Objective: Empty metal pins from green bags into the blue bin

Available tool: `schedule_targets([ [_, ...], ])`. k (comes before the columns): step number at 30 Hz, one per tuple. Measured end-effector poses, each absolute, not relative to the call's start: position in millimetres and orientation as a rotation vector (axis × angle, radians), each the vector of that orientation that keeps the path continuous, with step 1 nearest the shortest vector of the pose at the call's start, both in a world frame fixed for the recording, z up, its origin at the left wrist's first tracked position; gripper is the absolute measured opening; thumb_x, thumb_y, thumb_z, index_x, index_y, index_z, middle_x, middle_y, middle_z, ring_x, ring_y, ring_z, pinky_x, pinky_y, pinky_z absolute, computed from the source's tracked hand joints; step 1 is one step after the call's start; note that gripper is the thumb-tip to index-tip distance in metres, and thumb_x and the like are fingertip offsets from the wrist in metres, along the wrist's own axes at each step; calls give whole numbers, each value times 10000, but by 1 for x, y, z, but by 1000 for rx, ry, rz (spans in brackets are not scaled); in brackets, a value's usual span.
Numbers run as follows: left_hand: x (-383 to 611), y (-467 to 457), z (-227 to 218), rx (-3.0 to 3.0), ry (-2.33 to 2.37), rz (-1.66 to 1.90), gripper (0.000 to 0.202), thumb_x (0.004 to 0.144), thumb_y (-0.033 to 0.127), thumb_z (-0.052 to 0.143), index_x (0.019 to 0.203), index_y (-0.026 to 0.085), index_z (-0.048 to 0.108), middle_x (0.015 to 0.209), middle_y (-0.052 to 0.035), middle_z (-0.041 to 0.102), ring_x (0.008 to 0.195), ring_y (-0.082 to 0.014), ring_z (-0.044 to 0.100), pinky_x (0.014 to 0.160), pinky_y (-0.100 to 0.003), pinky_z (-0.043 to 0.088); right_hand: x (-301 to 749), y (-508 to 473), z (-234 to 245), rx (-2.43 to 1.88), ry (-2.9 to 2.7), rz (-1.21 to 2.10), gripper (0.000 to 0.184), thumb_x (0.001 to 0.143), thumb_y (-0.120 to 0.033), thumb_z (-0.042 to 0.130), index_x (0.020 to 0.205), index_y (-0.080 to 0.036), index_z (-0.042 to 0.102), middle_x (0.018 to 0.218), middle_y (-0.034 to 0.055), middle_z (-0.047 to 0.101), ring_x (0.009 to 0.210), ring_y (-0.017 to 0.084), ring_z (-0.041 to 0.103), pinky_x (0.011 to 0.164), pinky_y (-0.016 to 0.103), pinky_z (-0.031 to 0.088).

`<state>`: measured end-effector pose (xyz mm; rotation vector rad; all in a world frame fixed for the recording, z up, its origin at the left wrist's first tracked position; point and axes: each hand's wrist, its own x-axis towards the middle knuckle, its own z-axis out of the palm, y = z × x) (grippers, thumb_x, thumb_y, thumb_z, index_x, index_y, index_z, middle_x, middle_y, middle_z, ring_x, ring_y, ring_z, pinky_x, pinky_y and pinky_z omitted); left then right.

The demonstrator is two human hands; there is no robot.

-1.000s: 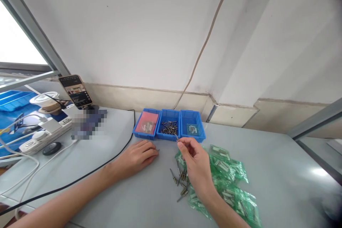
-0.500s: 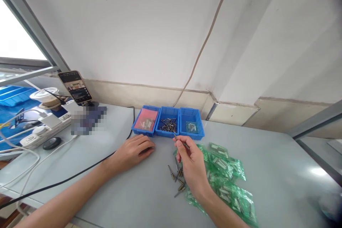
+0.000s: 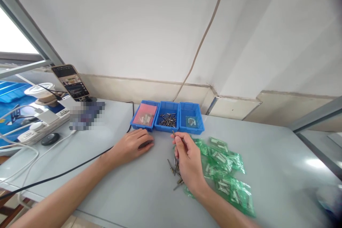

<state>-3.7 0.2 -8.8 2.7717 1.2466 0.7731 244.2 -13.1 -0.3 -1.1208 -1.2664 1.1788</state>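
Note:
My left hand (image 3: 135, 146) rests palm down on the table, fingers loosely bent and thumb apart. A dark patch shows between its thumb and fingers; whether it is shadow or an object I cannot make out. Between thumb and fingertips, my right hand (image 3: 188, 160) pinches a small brass-coloured metal pin (image 3: 174, 134), mostly hidden. Several loose metal pins (image 3: 171, 166) with brass-coloured parts lie left of that hand, partly covered by it. Green plastic bags (image 3: 221, 158) of small parts are spread to its right. Beyond both hands, a blue bin (image 3: 167, 105) contains many metal pins.
Beside the pin bin stand a left blue bin (image 3: 143, 127) with a pink sheet and clear bag, and a right blue bin (image 3: 189, 108) with a small bag. A black cable (image 3: 66, 174) passes under my left arm. A phone (image 3: 71, 81) and power strip (image 3: 40, 128) are at left.
The camera view has shifted slightly, so the bins sit a little higher. My right hand still pinches the pin, whose brass-coloured end shows more. My left hand has stayed on the table.

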Motion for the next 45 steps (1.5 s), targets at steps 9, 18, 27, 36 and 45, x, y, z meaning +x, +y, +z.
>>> schedule_targets([
  [9, -7, 3, -12, 2785, 1288, 783, 130, 1049, 303, 609, 1109, 220, 688, 999, -56, 676, 869, -170, 662, 780, -281, 505, 243, -12, 2, -1114, -1219, 1187, 269, 1017, -501, 567, 1031, -242, 639, 948, 31, 677, 590, 116, 517, 497, 240, 428],
  [18, -9, 3, -13, 2834, 1241, 803, 155, 1072, 277, 567, 1040, 208, 701, 980, -46, 682, 860, -153, 656, 739, -265, 491, 245, -14, 4, -1143, -1280, 1175, 246, 1011, -483, 596, 1053, -242, 618, 892, 7, 641, 614, 130, 532, 509, 246, 418],
  [27, -9, 0, -8, 2730, 1266, 764, 206, 1105, 317, 512, 1055, 196, 670, 1000, -59, 676, 900, -167, 657, 780, -270, 511, 254, -10, 11, -1108, -1490, 899, 94, 1017, -333, 624, 1012, -248, 663, 964, 32, 647, 861, 191, 610, 793, 323, 498],
  [36, -10, -1, -5, 2581, 1270, 788, 163, 1106, 317, 505, 1075, 200, 615, 1028, -53, 654, 902, -168, 644, 788, -266, 507, 256, -4, 11, -1088, -1498, 963, 140, 1017, -379, 620, 1013, -254, 683, 927, 20, 663, 795, 185, 595, 730, 309, 483],
  [45, -11, 1, -6, 2521, 1264, 769, 163, 1112, 318, 490, 1069, 205, 600, 1025, -50, 645, 893, -168, 631, 785, -274, 501, 250, -1, 21, -993, -1185, 1464, 369, 930, -573, 696, 981, -207, 699, 877, 24, 653, 593, 118, 514, 538, 261, 452],
])
